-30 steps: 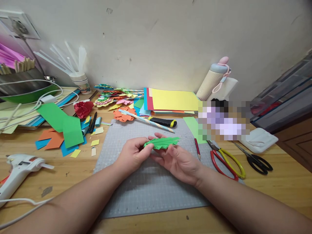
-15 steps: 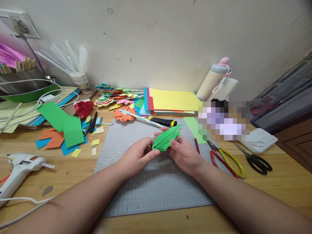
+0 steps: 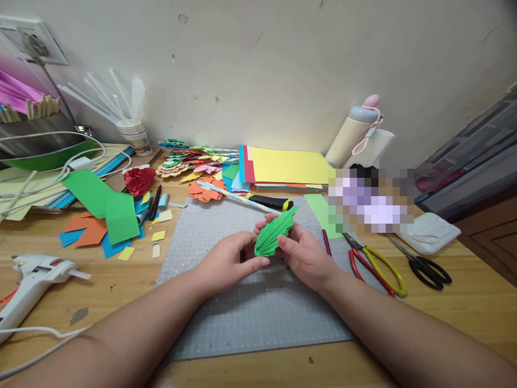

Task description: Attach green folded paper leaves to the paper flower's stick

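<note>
Between my hands is a green pleated paper leaf [image 3: 273,235], its folds fanned from the lower left to a tip at the upper right. My left hand [image 3: 238,256] grips its lower left end, with the thumb lying along the bottom edge. On the other side, my right hand [image 3: 309,252] holds the right edge, thumb on the front and fingers behind. Both hands are above the grey cutting mat [image 3: 258,318]. Some fingertips are hidden behind the paper.
A striped paper stick [image 3: 234,197] and a black-yellow handle [image 3: 272,202] lie behind my hands. Pliers [image 3: 379,267] and scissors [image 3: 428,271] are at right, a glue gun [image 3: 40,280] at left. Green paper pieces [image 3: 121,215], a red paper flower [image 3: 139,180] and a paper stack [image 3: 291,166] lie farther back.
The paper leaf has turned slightly and its pleats near the tip have come closer together. My right thumb has shifted a little left and down on it.
</note>
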Demonstrator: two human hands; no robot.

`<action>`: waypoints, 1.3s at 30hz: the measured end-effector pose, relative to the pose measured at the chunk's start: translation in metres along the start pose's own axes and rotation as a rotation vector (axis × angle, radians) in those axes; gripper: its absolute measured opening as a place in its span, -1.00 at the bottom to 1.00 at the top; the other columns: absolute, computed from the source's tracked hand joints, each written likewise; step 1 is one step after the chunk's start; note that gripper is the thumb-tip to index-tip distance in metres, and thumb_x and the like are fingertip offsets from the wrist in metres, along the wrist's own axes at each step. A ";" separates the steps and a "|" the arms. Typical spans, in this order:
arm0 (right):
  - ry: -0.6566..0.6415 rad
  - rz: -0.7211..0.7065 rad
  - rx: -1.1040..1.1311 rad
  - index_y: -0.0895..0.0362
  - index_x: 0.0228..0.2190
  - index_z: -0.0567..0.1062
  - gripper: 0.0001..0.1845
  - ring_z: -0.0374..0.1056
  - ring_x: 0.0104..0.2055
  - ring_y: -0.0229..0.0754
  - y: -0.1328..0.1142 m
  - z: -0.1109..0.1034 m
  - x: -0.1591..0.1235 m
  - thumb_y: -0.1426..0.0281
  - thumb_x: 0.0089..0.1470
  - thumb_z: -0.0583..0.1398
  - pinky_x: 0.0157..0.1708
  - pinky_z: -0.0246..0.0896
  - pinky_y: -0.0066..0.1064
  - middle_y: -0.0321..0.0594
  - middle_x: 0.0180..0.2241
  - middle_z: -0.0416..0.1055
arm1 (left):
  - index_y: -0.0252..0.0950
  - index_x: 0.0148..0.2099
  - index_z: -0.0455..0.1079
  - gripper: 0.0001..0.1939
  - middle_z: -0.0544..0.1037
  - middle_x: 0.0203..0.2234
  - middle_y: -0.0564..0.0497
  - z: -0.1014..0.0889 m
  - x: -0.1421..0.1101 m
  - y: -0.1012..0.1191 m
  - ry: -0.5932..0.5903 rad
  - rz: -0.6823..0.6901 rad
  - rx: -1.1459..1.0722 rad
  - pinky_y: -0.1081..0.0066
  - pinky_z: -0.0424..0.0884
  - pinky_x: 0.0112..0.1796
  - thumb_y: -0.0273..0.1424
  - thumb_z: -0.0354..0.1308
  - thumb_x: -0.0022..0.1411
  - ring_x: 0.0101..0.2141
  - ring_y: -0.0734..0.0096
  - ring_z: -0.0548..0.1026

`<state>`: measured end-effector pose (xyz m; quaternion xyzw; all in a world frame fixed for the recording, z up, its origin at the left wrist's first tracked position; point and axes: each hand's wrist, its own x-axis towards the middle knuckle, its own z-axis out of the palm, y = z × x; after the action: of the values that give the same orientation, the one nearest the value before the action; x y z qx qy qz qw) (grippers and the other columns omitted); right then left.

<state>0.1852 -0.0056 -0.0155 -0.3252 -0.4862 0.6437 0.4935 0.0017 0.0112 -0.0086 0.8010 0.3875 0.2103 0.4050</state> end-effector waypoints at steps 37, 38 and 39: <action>-0.066 -0.052 0.018 -0.03 -0.10 0.36 -0.61 0.19 0.13 -0.05 -0.005 0.005 -0.004 0.25 -0.01 0.25 0.11 0.07 -0.04 -0.19 0.05 0.31 | -0.30 -0.45 0.31 -0.70 0.29 -0.60 0.13 -0.003 -0.004 0.005 0.053 0.148 0.137 0.48 0.12 -0.47 -0.23 0.00 0.24 -0.53 0.51 0.25; -0.073 -0.051 0.029 -0.03 -0.10 0.36 -0.61 0.19 0.13 -0.06 -0.005 0.005 -0.004 0.26 -0.01 0.25 0.11 0.08 -0.05 -0.19 0.05 0.31 | -0.30 -0.45 0.30 -0.70 0.28 -0.60 0.13 -0.003 -0.004 0.005 0.054 0.151 0.155 0.48 0.12 -0.47 -0.23 0.00 0.25 -0.53 0.51 0.25; -0.079 -0.050 0.041 -0.03 -0.10 0.35 -0.60 0.19 0.12 -0.06 -0.005 0.005 -0.004 0.27 -0.01 0.26 0.10 0.09 -0.07 -0.19 0.04 0.31 | -0.30 -0.45 0.30 -0.69 0.29 -0.60 0.13 -0.003 -0.004 0.005 0.055 0.154 0.172 0.48 0.12 -0.47 -0.22 0.00 0.25 -0.52 0.52 0.25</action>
<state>0.1834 -0.0106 -0.0091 -0.2772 -0.4998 0.6534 0.4963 -0.0001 0.0077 -0.0027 0.8542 0.3523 0.2285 0.3066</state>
